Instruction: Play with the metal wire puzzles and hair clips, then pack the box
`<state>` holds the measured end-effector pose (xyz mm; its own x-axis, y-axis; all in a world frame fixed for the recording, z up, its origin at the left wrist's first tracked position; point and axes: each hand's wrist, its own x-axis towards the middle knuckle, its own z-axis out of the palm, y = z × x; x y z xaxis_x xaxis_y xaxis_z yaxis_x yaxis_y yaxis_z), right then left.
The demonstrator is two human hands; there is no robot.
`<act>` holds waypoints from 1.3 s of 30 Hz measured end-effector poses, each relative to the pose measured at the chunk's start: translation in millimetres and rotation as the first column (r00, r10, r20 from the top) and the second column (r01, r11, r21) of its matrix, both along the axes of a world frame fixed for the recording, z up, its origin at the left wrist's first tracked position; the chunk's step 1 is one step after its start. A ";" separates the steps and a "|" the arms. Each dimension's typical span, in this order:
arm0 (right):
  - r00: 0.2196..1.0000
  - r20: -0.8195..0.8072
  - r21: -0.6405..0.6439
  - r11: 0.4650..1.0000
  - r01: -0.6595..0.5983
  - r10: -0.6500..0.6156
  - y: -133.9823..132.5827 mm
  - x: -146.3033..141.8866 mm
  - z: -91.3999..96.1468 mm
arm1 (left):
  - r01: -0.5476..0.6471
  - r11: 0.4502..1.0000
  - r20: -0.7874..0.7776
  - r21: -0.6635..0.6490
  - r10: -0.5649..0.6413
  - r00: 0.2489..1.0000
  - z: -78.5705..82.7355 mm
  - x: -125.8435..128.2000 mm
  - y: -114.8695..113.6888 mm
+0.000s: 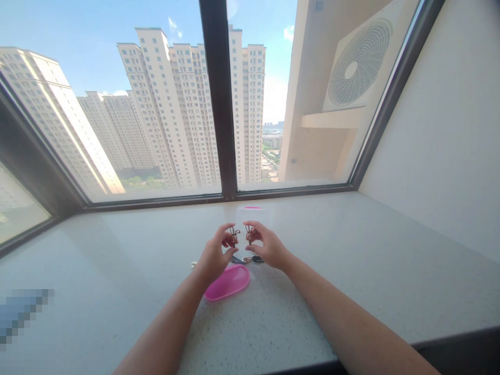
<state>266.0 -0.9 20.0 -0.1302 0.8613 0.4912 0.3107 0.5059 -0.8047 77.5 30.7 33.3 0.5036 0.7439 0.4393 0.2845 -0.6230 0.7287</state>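
Loops [234, 238] are in the left hand [215, 253], and more loops [249, 237] in the right hand [271, 248] beside it. A dish [230, 283] lies on the sill [351, 260], with tools [237, 260] behind it and the window [222, 104] at the back.

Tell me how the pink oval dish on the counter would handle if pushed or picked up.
The pink oval dish is probably light, since it looks like thin, shallow plastic. Pushed, it would likely slide rather than roll or tip, as it sits low on the smooth-looking counter. It may be fairly stiff, given its raised rim.
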 end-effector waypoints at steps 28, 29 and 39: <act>0.999 0.000 0.000 0.999 0.036 -0.036 1.8 2.6 -3.7 | -0.010 1.000 -0.018 0.012 0.010 1.000 -0.7 1.4 -0.3; 0.999 -0.002 0.000 0.999 0.035 -0.035 1.5 2.4 -3.3 | -0.008 1.000 -0.018 0.010 0.009 1.000 -1.1 1.4 0.0; 0.999 -0.029 -0.008 1.000 0.019 -0.019 3.4 1.8 -6.0 | 0.003 1.000 -0.024 0.008 -0.002 1.000 -1.0 0.2 1.0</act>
